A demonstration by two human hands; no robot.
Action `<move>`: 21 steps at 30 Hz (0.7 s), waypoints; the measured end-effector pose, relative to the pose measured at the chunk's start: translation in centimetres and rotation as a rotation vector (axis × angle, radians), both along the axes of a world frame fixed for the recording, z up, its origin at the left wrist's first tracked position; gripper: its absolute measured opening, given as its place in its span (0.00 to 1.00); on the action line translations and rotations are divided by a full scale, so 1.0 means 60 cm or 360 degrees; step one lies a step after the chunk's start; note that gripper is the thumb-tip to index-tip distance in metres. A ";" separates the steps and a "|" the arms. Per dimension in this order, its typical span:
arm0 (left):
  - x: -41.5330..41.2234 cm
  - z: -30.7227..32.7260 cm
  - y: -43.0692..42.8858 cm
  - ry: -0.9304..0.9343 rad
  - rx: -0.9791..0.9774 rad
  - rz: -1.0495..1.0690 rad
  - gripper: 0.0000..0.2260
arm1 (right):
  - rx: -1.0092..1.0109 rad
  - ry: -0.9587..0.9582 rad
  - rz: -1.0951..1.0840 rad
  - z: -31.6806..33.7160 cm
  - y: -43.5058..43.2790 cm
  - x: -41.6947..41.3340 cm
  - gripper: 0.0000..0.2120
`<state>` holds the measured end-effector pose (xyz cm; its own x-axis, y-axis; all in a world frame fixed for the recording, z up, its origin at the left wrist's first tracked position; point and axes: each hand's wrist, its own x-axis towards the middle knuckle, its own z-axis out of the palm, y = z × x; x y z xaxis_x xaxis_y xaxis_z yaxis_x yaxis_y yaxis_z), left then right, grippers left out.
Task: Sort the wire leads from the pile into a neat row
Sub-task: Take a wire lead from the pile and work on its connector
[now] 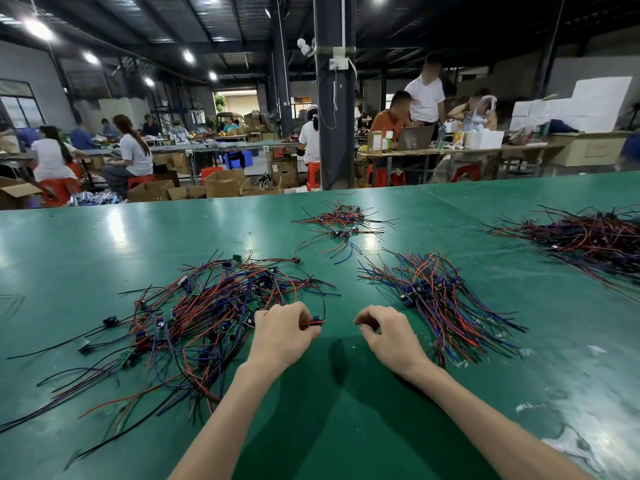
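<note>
Your left hand point(282, 329) is at the lower-right edge of the pile point(207, 306) — the loose tangle of red, blue and black leads left of centre on the green counter point(346, 427). Its fingers point(299, 311) are curled and pinch one lead point(317, 321), a red wire with a small blue part, just off the pile's edge. Your right hand point(388, 332) is just right of it, apart from the left, palm down. Its fingers point(372, 311) are loosely curled with a gap between thumb and forefinger, and nothing shows in them. Just above and right of that hand lies the row point(440, 299) — leads laid side by side, blue parts near the middle, wire ends fanning toward upper left and lower right. A smaller tangle point(341, 221) lies at upper centre, and a big dark heap point(595, 237) at the right edge. Past the counter, people point(133, 150) sit in the upper left.
</note>
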<state>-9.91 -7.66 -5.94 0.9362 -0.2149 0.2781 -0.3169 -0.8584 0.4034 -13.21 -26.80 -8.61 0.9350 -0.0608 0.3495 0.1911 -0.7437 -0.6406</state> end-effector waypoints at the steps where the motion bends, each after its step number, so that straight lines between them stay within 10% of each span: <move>1: -0.004 0.000 -0.005 -0.0049 -0.0125 -0.0041 0.10 | 0.0149 0.0033 0.0033 0.003 0.004 0.000 0.05; 9: -0.023 -0.008 -0.041 -0.0073 -0.0555 -0.0369 0.07 | 0.1366 0.0396 0.0299 0.026 0.023 -0.009 0.02; 21: -0.029 0.011 -0.033 -0.0599 -0.0353 -0.0314 0.05 | 0.1552 0.0539 0.0412 0.038 0.024 -0.013 0.09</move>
